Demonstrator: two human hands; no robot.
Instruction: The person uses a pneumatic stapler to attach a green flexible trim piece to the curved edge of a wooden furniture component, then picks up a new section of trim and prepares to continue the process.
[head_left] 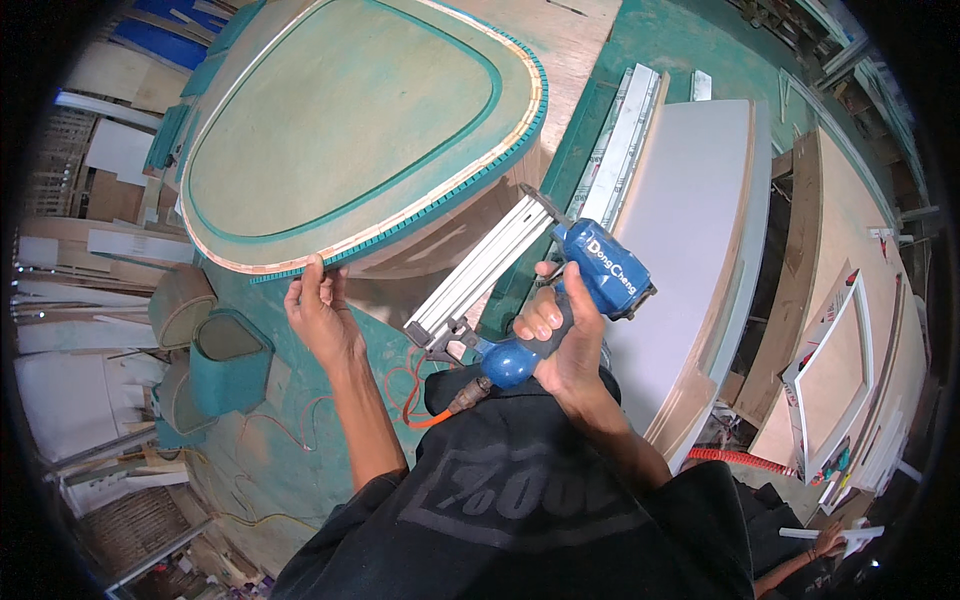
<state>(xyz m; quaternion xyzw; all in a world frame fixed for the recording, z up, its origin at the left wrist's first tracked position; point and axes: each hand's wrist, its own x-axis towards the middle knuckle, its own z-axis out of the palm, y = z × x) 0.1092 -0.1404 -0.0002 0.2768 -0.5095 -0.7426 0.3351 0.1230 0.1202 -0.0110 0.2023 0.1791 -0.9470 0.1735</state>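
Gripping the blue pneumatic nail gun by its handle, the right hand is closed tight, aiming the nose at the rim of the rounded plywood panel, apparently to fasten the teal ribbed edge strip. The left hand pinches the panel's lower edge, fingers curled over it, seemingly steadying it. An orange air hose trails below.

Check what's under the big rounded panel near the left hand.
Under the rounded panel, past the left hand on its near rim, a plywood base and green floor show. The panel covers the rest of its support. The right hand holds the blue nail gun.
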